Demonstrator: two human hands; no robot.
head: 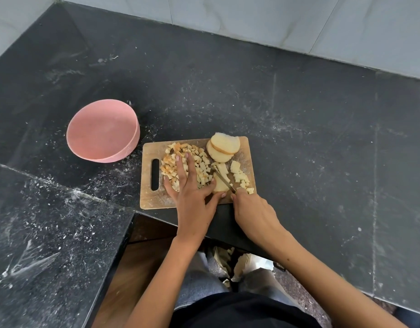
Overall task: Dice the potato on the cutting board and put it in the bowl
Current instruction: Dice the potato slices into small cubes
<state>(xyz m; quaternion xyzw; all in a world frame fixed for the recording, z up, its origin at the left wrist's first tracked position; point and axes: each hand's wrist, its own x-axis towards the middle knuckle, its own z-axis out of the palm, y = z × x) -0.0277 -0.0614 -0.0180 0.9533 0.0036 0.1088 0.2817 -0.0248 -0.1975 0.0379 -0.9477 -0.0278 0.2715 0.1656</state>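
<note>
Right now a big black stone counter (298, 114) with white specks fills most of the view, and a pale tiled wall (251, 17) stands at its far edge. A round pink bowl (102, 131) sits on the counter, to the left of and a bit farther away than the board. Nothing shows inside the bowl; it looks bare.

A light brown wooden cutting board (154, 197) with a slot handle on its left side lies near the front edge of the counter. On its left half is a heap of small potato cubes (199, 159), pale with some orange-brown bits. At the far right corner two thick round potato slices (224, 146) lean on each other. On the right side lie some bigger cut potato chunks (239, 176).

The left hand (192, 195) lies flat with its fingers spread, resting on the heap of cubes. Its thumb reaches right and touches a pale potato piece (219, 185) near the front of the board. The right hand (254, 211) is curled round the handle of a small knife (224, 180), and the handle is hidden in the fist. The thin blade points away and left, lying across the potato piece, just beside the left thumb.

Below the counter you can see the person's grey trousers (197, 287) and dark top (239, 311).
</note>
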